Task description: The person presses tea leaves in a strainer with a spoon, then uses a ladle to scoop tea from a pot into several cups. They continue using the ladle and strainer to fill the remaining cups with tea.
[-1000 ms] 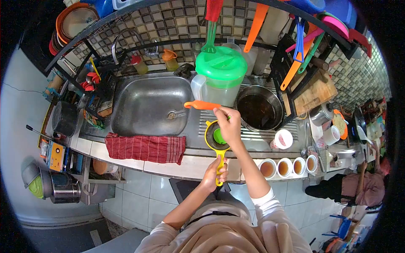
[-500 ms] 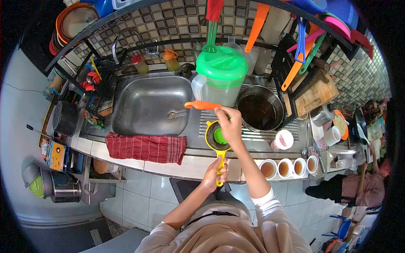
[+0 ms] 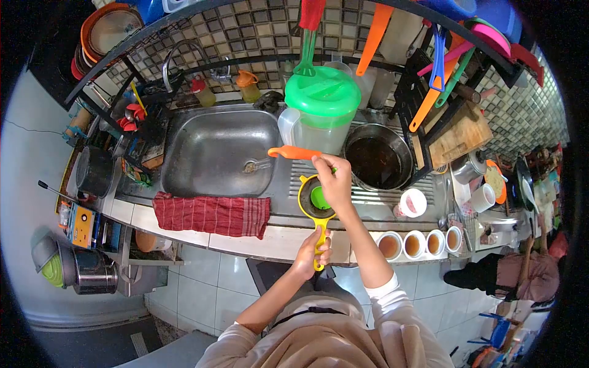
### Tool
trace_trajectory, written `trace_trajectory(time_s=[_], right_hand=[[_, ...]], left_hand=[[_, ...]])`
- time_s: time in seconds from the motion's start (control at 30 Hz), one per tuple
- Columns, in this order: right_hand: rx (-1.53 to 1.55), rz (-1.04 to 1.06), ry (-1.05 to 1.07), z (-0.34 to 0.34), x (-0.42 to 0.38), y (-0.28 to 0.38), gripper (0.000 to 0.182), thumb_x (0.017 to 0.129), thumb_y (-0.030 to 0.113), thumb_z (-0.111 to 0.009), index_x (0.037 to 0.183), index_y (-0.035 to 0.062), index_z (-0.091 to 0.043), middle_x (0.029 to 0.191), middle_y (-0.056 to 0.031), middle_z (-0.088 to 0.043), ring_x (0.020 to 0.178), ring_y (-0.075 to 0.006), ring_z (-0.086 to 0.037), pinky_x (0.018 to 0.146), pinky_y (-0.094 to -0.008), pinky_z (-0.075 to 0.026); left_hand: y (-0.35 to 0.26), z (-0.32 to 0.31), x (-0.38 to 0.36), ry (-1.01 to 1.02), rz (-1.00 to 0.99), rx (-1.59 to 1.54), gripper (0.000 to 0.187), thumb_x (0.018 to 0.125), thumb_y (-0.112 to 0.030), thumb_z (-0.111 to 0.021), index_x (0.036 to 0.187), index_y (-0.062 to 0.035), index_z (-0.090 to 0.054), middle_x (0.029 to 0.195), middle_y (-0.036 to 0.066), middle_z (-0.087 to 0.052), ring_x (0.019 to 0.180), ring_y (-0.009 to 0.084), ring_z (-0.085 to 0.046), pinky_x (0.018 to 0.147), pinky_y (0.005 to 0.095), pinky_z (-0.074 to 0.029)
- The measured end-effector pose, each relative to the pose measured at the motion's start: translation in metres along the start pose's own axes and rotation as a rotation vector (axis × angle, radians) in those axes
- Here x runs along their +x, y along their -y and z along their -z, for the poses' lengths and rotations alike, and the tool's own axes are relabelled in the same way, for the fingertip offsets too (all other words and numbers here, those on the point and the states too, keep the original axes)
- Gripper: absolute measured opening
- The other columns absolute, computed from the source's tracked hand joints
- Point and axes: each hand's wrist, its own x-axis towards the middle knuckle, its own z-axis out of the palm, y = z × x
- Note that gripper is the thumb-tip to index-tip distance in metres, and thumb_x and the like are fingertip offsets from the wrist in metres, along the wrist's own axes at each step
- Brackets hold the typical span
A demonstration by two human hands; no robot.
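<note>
My left hand [image 3: 310,254] is closed around the handle of a yellow strainer [image 3: 304,201], held over the counter's front edge. Its mesh looks dark, and what lies beneath it is hidden. My right hand [image 3: 335,184] grips a ladle by its orange handle [image 3: 296,153], which points left. The ladle's green bowl [image 3: 319,198] is down inside the strainer, partly covered by my right hand. Beyond that hand, to the right, stands a metal pot [image 3: 409,153] of dark brown liquid. Several white cups [image 3: 389,256] of brown drink line the counter edge on the right.
A clear pitcher with a green lid [image 3: 323,92] stands behind my hands. To the left are a steel sink [image 3: 215,147] and a red cloth [image 3: 211,214]. A white cup [image 3: 413,203] sits right of the pot. Another person [image 3: 521,273] is at the far right.
My hands, the strainer and the ladle stay in the same place. Nothing was picked up or let go.
</note>
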Motion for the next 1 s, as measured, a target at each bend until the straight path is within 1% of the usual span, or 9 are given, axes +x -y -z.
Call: trace_trajectory(time_s=[0.03,0.1,0.3,0.47,0.53,0.63,0.7,0.8,1.0], right_hand=[[0.000,0.000,0.000,0.0006,-0.0002,0.0002,0.035,0.080,0.011,-0.053,0.052,0.0013,-0.033,0.047,0.0039,-0.030,0.045,-0.0037,-0.027,0.042,-0.0241,-0.020],[0.001,-0.042,0.023,0.0021,-0.0008,0.0006,0.029,0.079,0.010,-0.054,0.058,-0.0028,-0.040,0.048,-0.0006,-0.029,0.048,-0.0071,-0.027,0.044,-0.0269,-0.023],[0.005,-0.027,0.006,0.0017,-0.0014,0.0016,0.025,0.079,0.011,-0.054,0.061,-0.0039,-0.045,0.049,-0.0007,-0.032,0.049,-0.0065,-0.029,0.044,-0.0259,-0.025],[0.005,-0.042,0.020,0.0027,-0.0018,0.0010,0.027,0.080,0.011,-0.054,0.060,-0.0036,-0.044,0.048,-0.0003,-0.031,0.049,-0.0064,-0.028,0.044,-0.0261,-0.024],[0.001,-0.043,0.027,0.0029,-0.0019,0.0009,0.027,0.080,0.011,-0.054,0.059,-0.0035,-0.043,0.048,-0.0001,-0.030,0.049,-0.0063,-0.028,0.044,-0.0262,-0.024],[0.010,-0.041,0.018,0.0019,-0.0019,0.0002,0.028,0.080,0.011,-0.054,0.059,-0.0033,-0.042,0.049,0.0007,-0.029,0.049,-0.0060,-0.027,0.044,-0.0262,-0.023],[-0.006,0.012,-0.005,0.0010,-0.0011,-0.0001,0.033,0.080,0.011,-0.052,0.053,0.0003,-0.037,0.047,0.0040,-0.030,0.045,-0.0036,-0.027,0.041,-0.0235,-0.020],[0.007,-0.016,0.005,0.0014,-0.0029,0.0029,0.032,0.080,0.011,-0.053,0.054,-0.0005,-0.038,0.047,0.0036,-0.031,0.045,-0.0039,-0.028,0.041,-0.0239,-0.020],[-0.022,0.026,0.019,0.0032,-0.0077,0.0032,0.031,0.080,0.011,-0.053,0.055,-0.0015,-0.040,0.048,0.0028,-0.034,0.046,-0.0043,-0.029,0.043,-0.0242,-0.022]], left_hand=[[-0.0005,-0.0007,-0.0004,0.003,0.007,-0.002,0.029,0.089,-0.043,-0.038,0.090,-0.0142,-0.040,0.059,-0.005,-0.027,0.046,0.0053,-0.026,0.040,0.0187,-0.021],[-0.0004,-0.0011,-0.0005,0.001,0.004,0.001,0.029,0.089,-0.043,-0.038,0.090,-0.0142,-0.040,0.060,-0.005,-0.027,0.046,0.0053,-0.026,0.040,0.0187,-0.021],[0.0003,0.0001,0.0002,-0.002,0.003,0.001,0.029,0.089,-0.043,-0.039,0.091,-0.0140,-0.040,0.060,-0.005,-0.027,0.045,0.0053,-0.026,0.040,0.0187,-0.021],[0.0014,0.0011,0.0006,0.010,-0.003,0.004,0.029,0.089,-0.043,-0.039,0.091,-0.0140,-0.041,0.060,-0.005,-0.027,0.045,0.0052,-0.026,0.040,0.0187,-0.021],[0.0022,0.0012,0.0013,-0.005,-0.007,-0.002,0.033,0.090,-0.045,-0.036,0.092,-0.0118,-0.041,0.059,-0.004,-0.027,0.043,0.0049,-0.028,0.038,0.0180,-0.022],[0.0018,-0.0001,0.0006,-0.006,-0.014,0.006,0.034,0.089,-0.045,-0.036,0.092,-0.0116,-0.041,0.059,-0.004,-0.027,0.043,0.0049,-0.028,0.037,0.0180,-0.022],[0.0015,-0.0005,0.0007,-0.007,-0.011,0.005,0.034,0.089,-0.045,-0.036,0.092,-0.0116,-0.041,0.059,-0.004,-0.027,0.043,0.0050,-0.028,0.037,0.0180,-0.022],[0.0025,0.0006,0.0008,-0.010,-0.013,0.007,0.034,0.089,-0.045,-0.036,0.092,-0.0117,-0.041,0.059,-0.004,-0.027,0.044,0.0050,-0.028,0.038,0.0179,-0.021],[0.0024,0.0019,0.0015,0.004,-0.008,0.002,0.033,0.089,-0.045,-0.037,0.091,-0.0123,-0.041,0.060,-0.004,-0.027,0.045,0.0052,-0.027,0.039,0.0183,-0.020]])
